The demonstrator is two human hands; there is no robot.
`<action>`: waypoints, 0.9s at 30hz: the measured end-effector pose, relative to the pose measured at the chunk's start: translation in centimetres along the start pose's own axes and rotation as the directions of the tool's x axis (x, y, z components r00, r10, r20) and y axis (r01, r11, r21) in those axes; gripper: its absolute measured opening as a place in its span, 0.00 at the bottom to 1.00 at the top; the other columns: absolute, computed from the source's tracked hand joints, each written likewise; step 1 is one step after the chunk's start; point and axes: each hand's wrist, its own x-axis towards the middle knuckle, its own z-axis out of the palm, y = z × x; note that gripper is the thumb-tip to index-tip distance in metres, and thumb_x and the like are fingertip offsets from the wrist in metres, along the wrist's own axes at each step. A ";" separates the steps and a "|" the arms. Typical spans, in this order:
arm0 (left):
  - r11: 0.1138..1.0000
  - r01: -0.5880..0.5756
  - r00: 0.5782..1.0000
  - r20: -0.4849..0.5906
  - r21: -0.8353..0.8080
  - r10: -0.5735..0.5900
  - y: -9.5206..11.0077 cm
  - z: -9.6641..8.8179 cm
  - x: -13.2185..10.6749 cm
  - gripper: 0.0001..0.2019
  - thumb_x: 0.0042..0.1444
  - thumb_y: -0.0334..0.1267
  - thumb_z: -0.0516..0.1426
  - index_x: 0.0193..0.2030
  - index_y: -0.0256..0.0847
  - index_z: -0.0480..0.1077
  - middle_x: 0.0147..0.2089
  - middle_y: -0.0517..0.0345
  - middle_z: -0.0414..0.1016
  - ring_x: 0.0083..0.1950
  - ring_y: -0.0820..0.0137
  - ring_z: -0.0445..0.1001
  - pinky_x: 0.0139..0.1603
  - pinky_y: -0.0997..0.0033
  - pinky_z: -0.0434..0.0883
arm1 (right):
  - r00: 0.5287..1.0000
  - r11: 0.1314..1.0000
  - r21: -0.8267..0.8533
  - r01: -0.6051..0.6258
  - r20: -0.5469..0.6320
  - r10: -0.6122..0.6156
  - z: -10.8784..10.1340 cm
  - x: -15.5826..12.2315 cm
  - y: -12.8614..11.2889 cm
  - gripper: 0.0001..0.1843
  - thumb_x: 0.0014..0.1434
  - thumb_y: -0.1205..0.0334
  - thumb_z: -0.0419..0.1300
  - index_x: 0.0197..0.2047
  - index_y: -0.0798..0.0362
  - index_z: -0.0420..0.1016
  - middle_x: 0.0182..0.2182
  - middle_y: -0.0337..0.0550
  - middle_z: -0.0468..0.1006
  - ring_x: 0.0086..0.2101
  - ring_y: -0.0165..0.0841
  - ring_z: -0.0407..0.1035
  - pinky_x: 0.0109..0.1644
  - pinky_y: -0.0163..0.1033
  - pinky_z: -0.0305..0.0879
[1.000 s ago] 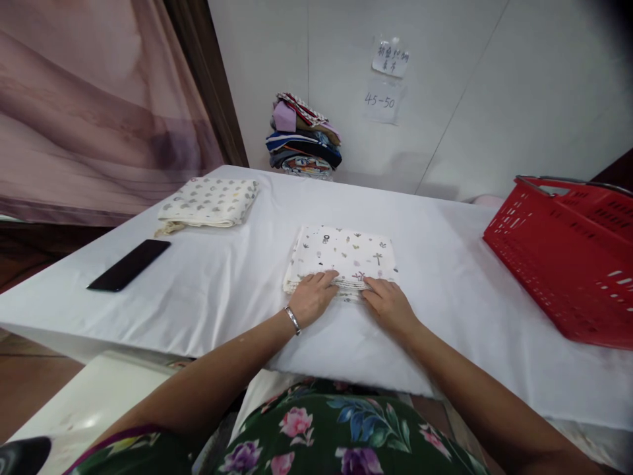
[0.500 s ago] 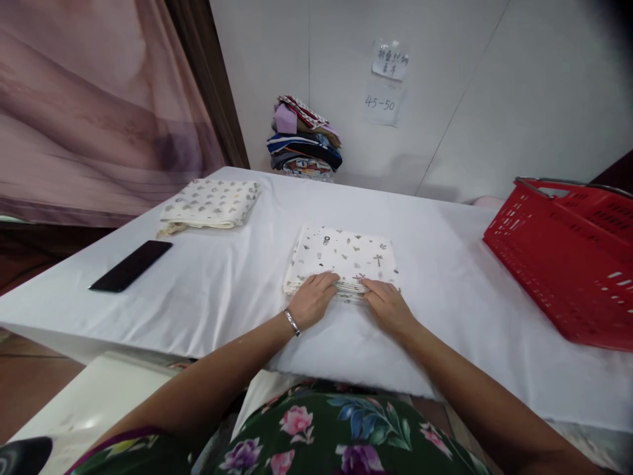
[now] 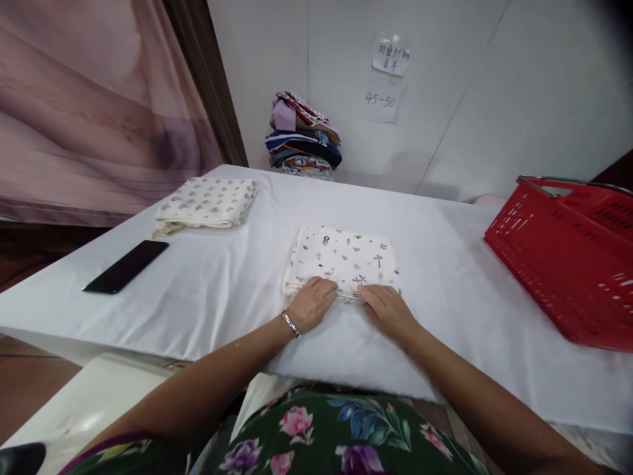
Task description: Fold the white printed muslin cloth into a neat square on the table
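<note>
A white cloth [image 3: 346,254] with small printed plants and animals lies folded in several layers on the table in front of me. My left hand [image 3: 312,305], with a silver bracelet at the wrist, is closed on the left part of its near edge, fingertips on top. On the right part of that edge, my right hand [image 3: 388,310] grips in the same way. Both thumbs are mostly hidden. Between the hands the stacked layers of the near edge show.
A second folded cloth [image 3: 210,201] with grey prints lies at the table's far left. Nearer me is a black phone [image 3: 127,266]. A red basket [image 3: 558,264] stands on the right of the white-covered table [image 3: 445,257]. Behind the table rises a pile of folded fabrics [image 3: 304,140].
Both hands' fingertips have come slightly down over the near edge of the cloth. The raised top layers at that edge now lie flatter. The cloth stays in place.
</note>
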 end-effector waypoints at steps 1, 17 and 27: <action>1.000 -0.001 1.000 -0.008 0.001 0.001 0.0 0.0 0.0 0.13 0.57 0.23 0.44 0.36 0.37 0.67 0.45 0.49 0.70 0.46 0.66 0.67 0.50 0.59 0.64 | 1.000 1.000 0.000 -0.006 0.008 0.006 -0.1 0.1 -0.1 0.19 0.61 0.70 0.48 0.55 0.55 0.64 0.46 0.50 0.73 0.47 0.36 0.65 0.46 0.43 0.63; 0.994 0.112 0.993 -0.047 0.016 -0.111 0.3 -0.9 -1.2 0.12 0.61 0.29 0.46 0.48 0.38 0.65 0.45 0.53 0.73 0.48 0.69 0.68 0.47 0.65 0.63 | 0.999 0.999 0.034 -0.011 -0.044 0.013 0.9 -0.3 -0.2 0.15 0.61 0.70 0.49 0.48 0.50 0.70 0.44 0.48 0.73 0.45 0.38 0.66 0.46 0.45 0.63; 0.914 0.394 0.900 -0.159 -0.100 -0.405 -3.7 -4.3 -6.1 0.10 0.61 0.36 0.48 0.40 0.41 0.70 0.40 0.54 0.75 0.44 0.68 0.70 0.46 0.63 0.66 | 0.988 0.981 0.122 -0.152 0.019 0.151 -0.1 0.2 -0.4 0.14 0.60 0.61 0.52 0.49 0.50 0.70 0.45 0.46 0.74 0.45 0.39 0.67 0.46 0.48 0.66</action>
